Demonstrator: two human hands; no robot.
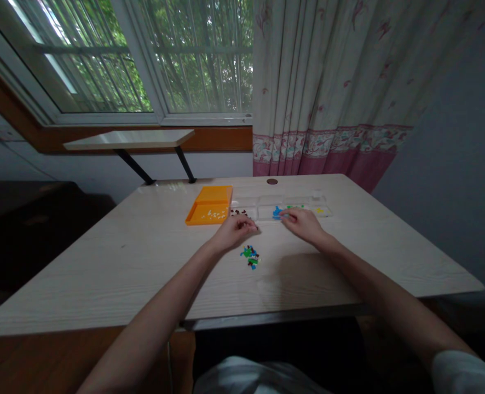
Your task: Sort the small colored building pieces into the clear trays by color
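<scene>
My left hand (pixel 235 232) hovers over the table just in front of the brown pieces (pixel 238 212), its fingers pinched, with a small dark brown piece at the tips. My right hand (pixel 304 222) reaches to the clear plastic tray (pixel 266 213), fingertips closed together at the blue pieces (pixel 277 211). Whether a piece sits in that pinch is too small to tell. Between my forearms lies a mixed pile of small green, blue, brown and white pieces (pixel 250 256) on the tabletop.
An orange box (pixel 213 194) holding white pieces (pixel 214 214) lies open left of the tray. Green pieces (pixel 301 206) and yellow pieces (pixel 319 210) occupy compartments farther right. A raised shelf (pixel 131 139) stands at the table's back left, and a curtain (pixel 308 109) hangs behind.
</scene>
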